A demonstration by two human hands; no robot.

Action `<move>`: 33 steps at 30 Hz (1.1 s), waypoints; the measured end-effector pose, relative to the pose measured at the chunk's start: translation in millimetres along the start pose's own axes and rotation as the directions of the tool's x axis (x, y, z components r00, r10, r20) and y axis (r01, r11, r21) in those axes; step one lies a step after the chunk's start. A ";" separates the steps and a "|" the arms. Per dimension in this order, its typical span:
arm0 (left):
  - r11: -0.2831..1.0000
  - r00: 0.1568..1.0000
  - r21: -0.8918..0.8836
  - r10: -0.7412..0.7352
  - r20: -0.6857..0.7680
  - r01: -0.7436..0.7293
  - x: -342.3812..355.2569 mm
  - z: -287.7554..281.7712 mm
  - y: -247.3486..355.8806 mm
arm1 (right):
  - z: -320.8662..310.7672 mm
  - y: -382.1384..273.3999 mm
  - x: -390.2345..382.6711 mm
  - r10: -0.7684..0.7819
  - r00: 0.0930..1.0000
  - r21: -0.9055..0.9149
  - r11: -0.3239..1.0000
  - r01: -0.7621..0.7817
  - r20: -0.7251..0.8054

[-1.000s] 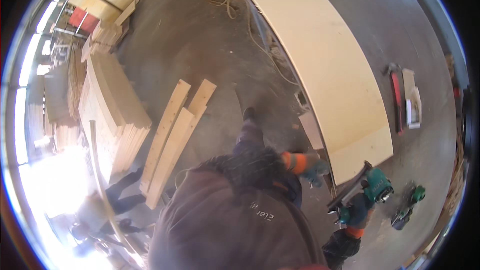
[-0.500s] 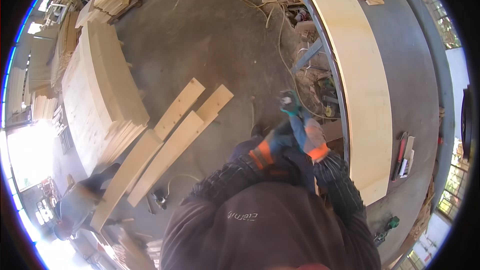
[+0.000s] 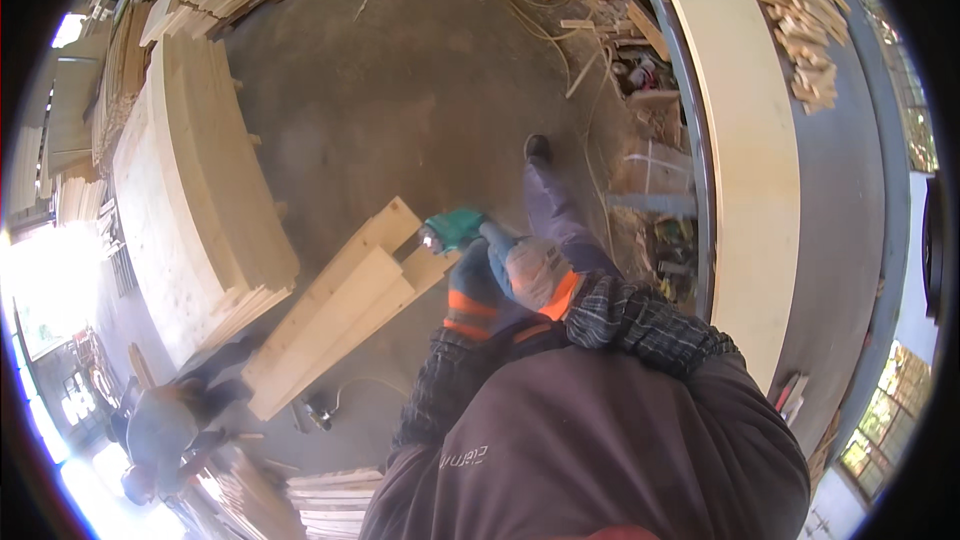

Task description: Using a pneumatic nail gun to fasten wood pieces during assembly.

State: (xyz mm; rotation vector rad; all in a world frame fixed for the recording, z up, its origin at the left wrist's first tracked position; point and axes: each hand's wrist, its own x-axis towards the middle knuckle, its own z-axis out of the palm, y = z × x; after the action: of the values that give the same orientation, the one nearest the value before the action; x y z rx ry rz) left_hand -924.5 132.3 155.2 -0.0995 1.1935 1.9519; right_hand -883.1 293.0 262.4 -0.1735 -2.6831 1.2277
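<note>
Green, rounded power tool [image 3: 458, 227] is held by the right hand [image 3: 527, 268] in a grey and blue glove, which looks closed on the tool's back end. Whether the left hand [image 3: 476, 276] in a blue glove, close beside it, is gripping too cannot be told. Long, flat, pale wooden boards [image 3: 335, 325] are seen left of both hands. One wide, pale wooden panel [image 3: 748, 170], well to their right, is touched by neither. Picking up seems done; how much is left cannot be told.
</note>
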 end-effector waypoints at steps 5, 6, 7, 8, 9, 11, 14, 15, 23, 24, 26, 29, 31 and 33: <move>0.992 0.919 0.078 0.124 -0.373 -0.102 111.4 -71.8 28.9 | -36.1 115.3 166.6 0.080 0.967 -0.022 0.997 -0.077 0.241; 0.991 0.871 -0.121 -0.016 -0.491 -0.051 140.6 -51.5 50.2 | -34.1 177.4 189.4 0.006 0.994 -0.125 0.992 0.008 0.112; 0.948 0.783 -0.315 -0.165 -0.600 -0.042 159.6 -33.7 74.5 | -51.3 207.8 219.4 0.113 0.983 -0.178 0.980 -0.087 0.144; 1.000 0.833 -0.024 -0.014 -0.552 0.001 168.2 -37.3 85.3 | -71.4 230.3 250.2 0.198 0.963 -0.232 0.961 -0.154 0.183; 0.999 0.823 -0.041 -0.029 -0.568 0.006 186.5 -26.2 97.0 | -81.7 267.4 270.3 0.243 0.956 -0.315 0.931 -0.182 0.166; 0.886 0.719 -0.452 -0.246 -0.650 -0.106 229.4 -4.6 123.7 | -88.6 356.9 285.7 0.343 0.933 -0.409 0.870 -0.274 0.105; 0.922 0.784 -0.377 -0.165 -0.599 -0.094 278.2 -17.7 123.0 | -105.1 423.4 343.4 0.432 0.890 -0.563 0.775 -0.285 0.143; 0.952 0.861 -0.300 -0.100 -0.499 -0.063 296.2 -22.7 119.1 | -107.2 443.2 360.7 0.478 0.858 -0.625 0.732 -0.270 0.189; 0.731 0.781 -0.654 -0.520 -0.346 0.197 454.6 -34.3 79.4 | -67.9 602.8 459.8 0.532 0.803 -0.657 0.710 -0.252 0.268; 0.723 0.757 -0.668 -0.534 -0.377 0.178 463.4 -38.1 62.0 | -56.8 627.4 472.6 0.575 0.760 -0.706 0.672 -0.225 0.305; 0.680 0.734 -0.694 -0.592 -0.332 0.234 494.5 -30.7 54.3 | -46.6 707.9 472.9 0.549 0.772 -0.764 0.632 -0.133 0.320; 0.680 0.735 -0.700 -0.587 -0.340 0.218 507.1 -43.7 12.8 | -7.1 760.5 535.7 0.758 0.540 -0.826 0.532 -0.185 0.367; 0.692 0.808 -0.704 -0.502 -0.309 0.161 525.7 -28.5 22.5 | 2.1 834.4 525.5 0.681 0.628 -0.833 0.546 -0.093 0.376; 0.697 0.782 -0.695 -0.528 -0.331 0.177 526.3 -29.8 20.6 | 25.7 868.2 538.7 0.705 0.597 -0.853 0.518 -0.064 0.383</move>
State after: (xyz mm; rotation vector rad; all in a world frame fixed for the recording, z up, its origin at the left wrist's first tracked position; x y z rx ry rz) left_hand -1293.4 422.8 -85.3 -1.2032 0.6648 1.9160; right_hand -1389.4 937.6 -348.3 -0.6481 -3.8960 -0.0639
